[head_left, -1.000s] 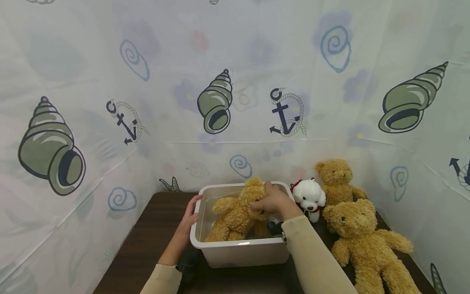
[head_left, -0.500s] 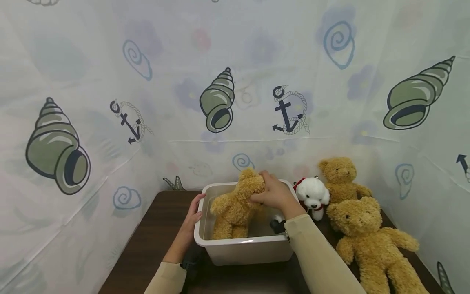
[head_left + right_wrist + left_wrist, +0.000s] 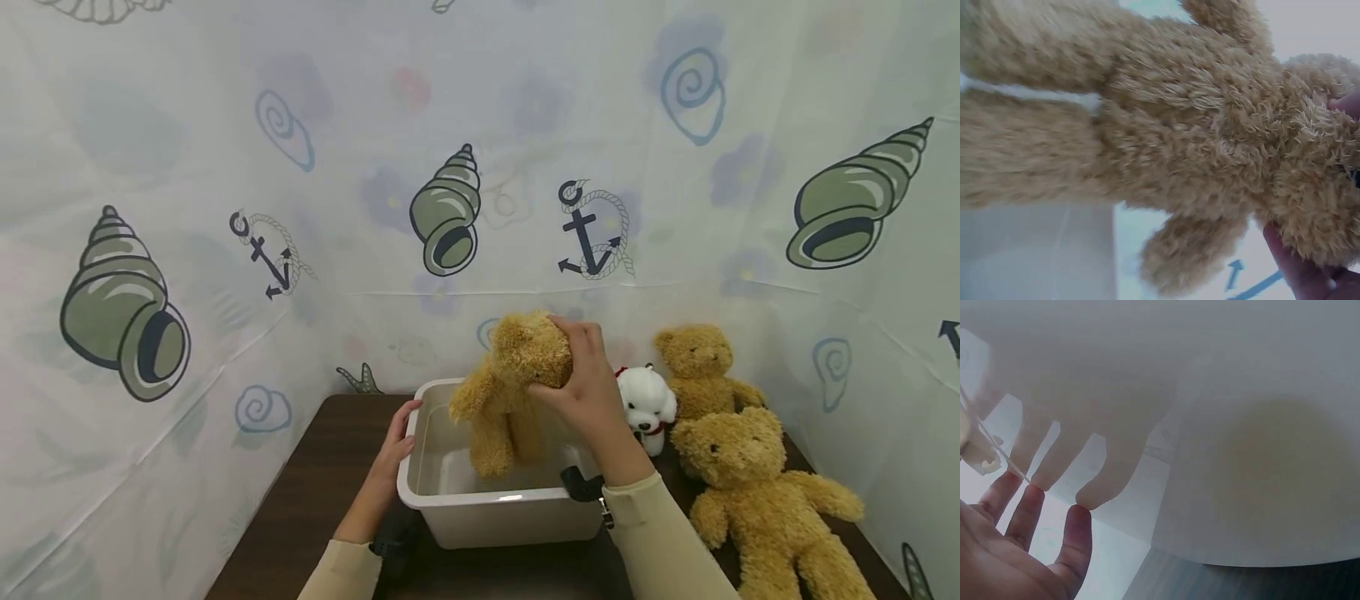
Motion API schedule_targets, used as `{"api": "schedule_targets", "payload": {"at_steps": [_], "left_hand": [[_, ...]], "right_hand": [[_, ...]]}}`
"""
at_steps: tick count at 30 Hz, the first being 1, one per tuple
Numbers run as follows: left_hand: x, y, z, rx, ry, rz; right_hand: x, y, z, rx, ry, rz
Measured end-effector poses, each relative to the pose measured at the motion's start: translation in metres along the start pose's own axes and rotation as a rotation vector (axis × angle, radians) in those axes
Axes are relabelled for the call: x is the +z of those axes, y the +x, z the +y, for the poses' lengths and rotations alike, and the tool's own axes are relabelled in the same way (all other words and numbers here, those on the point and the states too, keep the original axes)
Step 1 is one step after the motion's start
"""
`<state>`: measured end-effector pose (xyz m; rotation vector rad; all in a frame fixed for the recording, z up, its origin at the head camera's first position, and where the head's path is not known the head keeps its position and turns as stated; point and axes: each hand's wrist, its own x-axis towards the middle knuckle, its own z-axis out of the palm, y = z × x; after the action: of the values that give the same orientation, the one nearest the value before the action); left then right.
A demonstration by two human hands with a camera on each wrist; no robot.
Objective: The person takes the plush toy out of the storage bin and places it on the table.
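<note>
In the head view my right hand (image 3: 588, 392) grips a golden-brown teddy bear (image 3: 491, 408) by its head. The bear hangs tilted over a white plastic bin (image 3: 510, 521), its feet below the rim line. Close up in the right wrist view, its fluffy body (image 3: 1166, 119) fills most of the picture, with fingertips on both sides of the head. My left hand (image 3: 390, 458) rests at the bin's left rim. The left wrist view shows that hand's fingers (image 3: 1079, 537) extended, fingertips touching the glossy outer wall (image 3: 1222, 506), which mirrors them.
Right of the bin sit a white plush dog (image 3: 645, 400) and a teddy bear (image 3: 693, 358), with another bear (image 3: 765, 500) in front of them. Everything stands on a dark brown table (image 3: 300, 500). A patterned cloth backdrop (image 3: 525, 108) encloses the table.
My right hand has raised the bear by its head out of the bin's depth, and its legs now hang down. The left hand stays at the left rim.
</note>
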<state>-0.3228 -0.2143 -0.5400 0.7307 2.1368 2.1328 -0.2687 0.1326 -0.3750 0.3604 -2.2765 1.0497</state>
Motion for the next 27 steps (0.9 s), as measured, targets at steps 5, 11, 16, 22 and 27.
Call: {"api": "schedule_targets", "payload": {"at_steps": [5,11,16,22,27], "left_hand": [[0.0,0.0,0.004,-0.025,0.003,0.014],[0.003,0.0,0.006,-0.028,0.013,0.018],[0.004,0.0,0.006,-0.042,0.013,0.017],[0.001,-0.002,0.004,-0.048,-0.015,0.012],[0.002,0.0,0.004,-0.039,-0.027,-0.002]], "right_hand": [[-0.017,-0.012,-0.015,-0.139,0.056,0.127],[-0.038,-0.022,-0.026,-0.24,0.089,0.277],[-0.049,-0.029,-0.029,-0.371,0.121,0.4],[-0.053,-0.041,-0.045,-0.451,0.199,0.524],[-0.066,-0.044,-0.061,-0.492,0.176,0.627]]}}
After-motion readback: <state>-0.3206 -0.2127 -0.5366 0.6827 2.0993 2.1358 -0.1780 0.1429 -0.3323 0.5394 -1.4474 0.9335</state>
